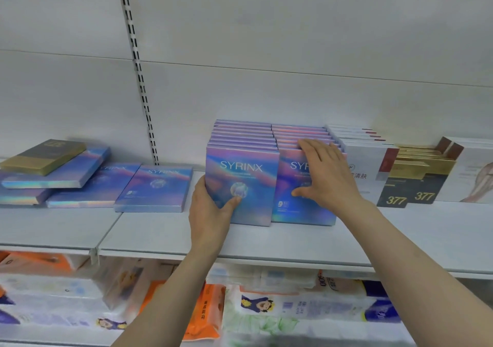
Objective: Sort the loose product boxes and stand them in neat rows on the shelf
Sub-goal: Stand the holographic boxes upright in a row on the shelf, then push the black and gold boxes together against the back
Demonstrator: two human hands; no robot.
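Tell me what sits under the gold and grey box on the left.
The gold and grey box lies flat on a stack of iridescent SYRINX boxes, tilted across the top one. At least two more lie below; whatever is beneath the box's own footprint is hidden.

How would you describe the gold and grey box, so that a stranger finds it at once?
Look at the white shelf and follow it to its far left end, where loose blue boxes lie flat in an untidy pile. The gold and grey box lies on top of that pile. It is the only one there that is not shiny blue.
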